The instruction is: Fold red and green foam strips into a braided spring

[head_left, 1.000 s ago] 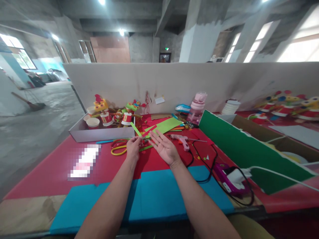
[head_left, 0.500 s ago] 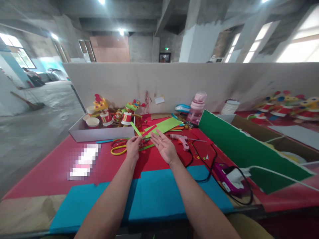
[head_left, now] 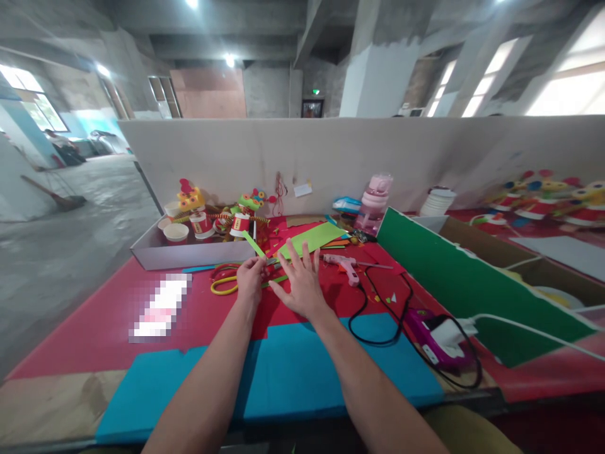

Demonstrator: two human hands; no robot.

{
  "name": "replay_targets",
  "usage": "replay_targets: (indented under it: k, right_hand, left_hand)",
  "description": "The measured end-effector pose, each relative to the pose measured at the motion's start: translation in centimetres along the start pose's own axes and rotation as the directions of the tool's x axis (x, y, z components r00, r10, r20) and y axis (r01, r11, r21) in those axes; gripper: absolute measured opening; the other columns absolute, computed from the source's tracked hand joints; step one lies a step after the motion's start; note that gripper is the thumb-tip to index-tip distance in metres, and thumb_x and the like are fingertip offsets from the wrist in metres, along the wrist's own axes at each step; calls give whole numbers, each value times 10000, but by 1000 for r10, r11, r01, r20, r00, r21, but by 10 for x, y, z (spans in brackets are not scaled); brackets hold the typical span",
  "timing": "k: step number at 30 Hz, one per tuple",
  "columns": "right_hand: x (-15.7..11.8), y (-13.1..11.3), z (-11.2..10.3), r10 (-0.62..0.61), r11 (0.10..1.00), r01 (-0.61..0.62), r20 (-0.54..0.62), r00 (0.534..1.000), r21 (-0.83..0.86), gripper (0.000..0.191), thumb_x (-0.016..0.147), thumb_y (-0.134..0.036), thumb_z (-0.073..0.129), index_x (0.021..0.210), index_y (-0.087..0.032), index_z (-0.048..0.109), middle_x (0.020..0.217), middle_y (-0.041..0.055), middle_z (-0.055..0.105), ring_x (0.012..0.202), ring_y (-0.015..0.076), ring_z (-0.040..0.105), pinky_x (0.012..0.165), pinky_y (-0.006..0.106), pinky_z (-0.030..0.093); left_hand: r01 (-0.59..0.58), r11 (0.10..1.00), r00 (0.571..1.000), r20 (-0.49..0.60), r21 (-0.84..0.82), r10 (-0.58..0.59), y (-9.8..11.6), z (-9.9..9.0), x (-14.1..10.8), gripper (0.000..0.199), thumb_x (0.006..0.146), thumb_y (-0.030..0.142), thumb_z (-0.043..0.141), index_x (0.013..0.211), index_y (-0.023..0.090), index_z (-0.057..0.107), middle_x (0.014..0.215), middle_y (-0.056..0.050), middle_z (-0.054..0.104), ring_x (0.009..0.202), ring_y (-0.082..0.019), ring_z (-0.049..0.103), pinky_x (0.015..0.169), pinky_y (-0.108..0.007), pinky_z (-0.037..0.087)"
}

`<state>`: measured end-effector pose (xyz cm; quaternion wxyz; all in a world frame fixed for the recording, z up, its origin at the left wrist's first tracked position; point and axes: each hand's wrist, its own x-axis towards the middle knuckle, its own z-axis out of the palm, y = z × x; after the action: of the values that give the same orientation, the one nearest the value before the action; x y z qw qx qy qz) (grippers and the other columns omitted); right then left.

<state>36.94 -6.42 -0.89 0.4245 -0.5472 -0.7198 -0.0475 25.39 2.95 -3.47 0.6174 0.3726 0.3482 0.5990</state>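
My left hand point(head_left: 250, 277) is closed in a pinch over the red tabletop. From its fingertips a light green paper strip point(head_left: 254, 243) slants up and to the left. A bit of red shows by the same fingers, too small to make out fully. Close beside it, my right hand point(head_left: 301, 282) has its fingers spread, with nothing in it. Beyond its fingertips lies a sheet of green paper point(head_left: 321, 238). Scissors with yellow handles point(head_left: 224, 285) rest left of my left hand; the blades are partly hidden. A pink glue gun point(head_left: 347, 268) lies right of my right hand.
Blue mats point(head_left: 302, 372) line the front edge. Cup figures stand in a grey box point(head_left: 198, 254) at the back left. A green-sided box point(head_left: 454, 284) borders the right, near a purple power strip point(head_left: 432, 343) with cables. Behind stands a pink bottle point(head_left: 375, 205).
My right hand has turned from palm up to palm down and spread its fingers. The red strip that stretched between the hands no longer shows at length. My left hand keeps its pinch.
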Motion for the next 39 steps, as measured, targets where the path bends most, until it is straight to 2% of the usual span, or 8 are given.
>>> replay_targets:
  k: [7,12,16,19,23,31,34,39]
  right_hand:
    - [-1,2,5,14,978,-6,34,999,-207,818,867,-469,455,1495,-145,42,1566,110,117,1447,286,40,1144,547,7]
    - [-1,3,5,59,984,-60,-11,998,-169,758,858,-490,471,1486,-198,163,1558,94,170,1441,307,90,1129,575,16]
    - [-1,18,9,249,966,-231,-188,950,113,529,881,-472,450,1334,-201,484,1446,120,416,1369,304,312,1115,529,193]
    - [0,33,17,483,769,-359,-114,868,528,395,866,-490,475,990,-186,693,1058,112,692,1020,252,620,937,403,447]
    - [2,41,28,604,369,-404,115,789,837,358,695,-484,691,883,-180,703,860,50,729,768,190,663,760,318,510]
    - [0,40,28,620,403,-409,85,780,819,316,631,-462,746,716,-159,722,703,43,726,681,193,664,705,317,520]
    - [0,45,27,672,398,-372,9,740,839,309,628,-448,755,722,-156,720,673,39,718,651,179,657,690,307,524]
    - [6,59,19,811,293,-211,-126,572,932,308,584,-400,798,717,-151,674,599,-1,673,564,129,623,645,270,522]
  left_hand:
    - [9,1000,1000,5,-10,-9,0,0,0,332,525,344,801,655,134,578,479,42,518,407,-62,465,424,-184,339]
    - [-34,999,999,13,33,33,0,0,0,307,561,353,781,658,140,582,483,49,507,419,-64,450,442,-191,340]
    - [-222,950,974,16,219,224,0,6,-5,259,624,356,750,711,142,634,547,38,544,482,-71,467,497,-198,372]
    - [-285,920,959,73,269,275,-2,13,-13,250,653,364,735,754,148,661,568,29,564,522,-89,491,530,-210,391]
    - [-231,945,960,211,232,183,-8,20,-23,221,659,347,730,698,143,654,544,27,559,510,-87,468,522,-212,368]
    - [-218,940,937,324,261,127,-19,20,-21,204,707,345,683,731,142,683,570,-1,593,511,-111,494,547,-246,411]
    - [-439,789,880,381,429,282,-16,18,-22,218,783,329,608,864,154,710,776,-72,671,714,-181,601,704,-314,481]
    - [-700,69,663,611,711,433,6,18,-36,477,793,232,591,1261,321,578,1445,-73,420,1357,-313,301,1077,-499,260]
